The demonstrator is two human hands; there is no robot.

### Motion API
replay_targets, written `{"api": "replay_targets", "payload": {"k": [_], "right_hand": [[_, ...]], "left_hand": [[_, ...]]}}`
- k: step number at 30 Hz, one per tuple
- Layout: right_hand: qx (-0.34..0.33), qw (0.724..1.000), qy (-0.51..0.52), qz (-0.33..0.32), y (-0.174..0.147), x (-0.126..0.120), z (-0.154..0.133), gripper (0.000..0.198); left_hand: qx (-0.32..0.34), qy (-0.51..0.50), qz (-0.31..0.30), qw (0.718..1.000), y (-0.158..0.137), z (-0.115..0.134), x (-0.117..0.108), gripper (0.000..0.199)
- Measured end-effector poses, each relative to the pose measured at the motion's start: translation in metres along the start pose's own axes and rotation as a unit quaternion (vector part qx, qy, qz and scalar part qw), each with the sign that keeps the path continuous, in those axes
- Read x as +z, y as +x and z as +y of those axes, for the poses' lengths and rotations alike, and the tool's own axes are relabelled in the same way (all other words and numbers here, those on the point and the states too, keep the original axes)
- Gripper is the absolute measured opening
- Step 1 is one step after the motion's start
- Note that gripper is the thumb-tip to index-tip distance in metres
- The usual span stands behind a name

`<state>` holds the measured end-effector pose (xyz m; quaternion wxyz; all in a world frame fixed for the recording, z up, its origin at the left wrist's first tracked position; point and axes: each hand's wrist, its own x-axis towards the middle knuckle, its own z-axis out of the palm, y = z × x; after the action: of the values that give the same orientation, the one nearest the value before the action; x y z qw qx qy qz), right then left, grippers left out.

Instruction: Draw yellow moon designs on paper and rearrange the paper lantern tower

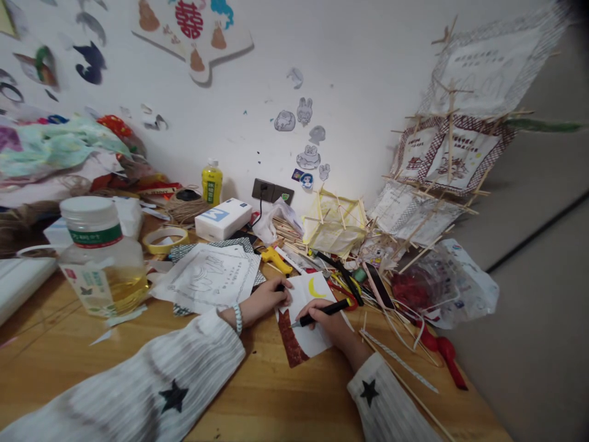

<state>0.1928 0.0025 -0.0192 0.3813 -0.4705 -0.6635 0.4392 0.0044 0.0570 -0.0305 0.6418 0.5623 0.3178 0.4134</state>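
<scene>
A white sheet of paper (pixel 313 341) lies on the wooden table, with a yellow crescent moon (pixel 316 287) near its top and a reddish-brown coloured area (pixel 291 344) along its left side. My right hand (pixel 329 322) is closed round a black marker (pixel 329 311) with a yellow band at its rear end. The marker's tip meets the paper beside the brown area. At the paper's upper left edge rests my left hand (pixel 264 302), fingers curled. Something small and dark shows between them; I cannot make out what it is.
Left of the hands are drawn sheets (pixel 209 273), a tape roll (pixel 165 239) and a plastic jar (pixel 103 264) of yellowish liquid. Beyond the paper lie a yellow glue gun (pixel 276 259), a phone (pixel 378 285) and a yellow stick-framed lantern (pixel 338 224). Thin sticks (pixel 400 380) lie at right.
</scene>
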Motion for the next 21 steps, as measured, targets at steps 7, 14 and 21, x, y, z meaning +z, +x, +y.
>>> {"api": "replay_targets", "payload": {"k": [7, 14, 21], "right_hand": [[0.003, 1.0, 0.01, 0.0, -0.0013, 0.0025, -0.0069, 0.021], [0.005, 1.0, -0.006, 0.0, -0.0006, 0.0024, -0.0056, 0.021], [-0.043, 0.998, 0.046, 0.011, -0.0024, -0.0006, -0.0045, 0.031]], "left_hand": [[0.004, 0.005, -0.001, 1.0, 0.0015, -0.0029, -0.0003, 0.025], [0.006, 0.019, 0.002, 1.0, 0.0015, -0.003, -0.0002, 0.025], [0.017, 0.058, 0.017, 0.998, -0.0021, 0.0055, -0.0026, 0.024]]}}
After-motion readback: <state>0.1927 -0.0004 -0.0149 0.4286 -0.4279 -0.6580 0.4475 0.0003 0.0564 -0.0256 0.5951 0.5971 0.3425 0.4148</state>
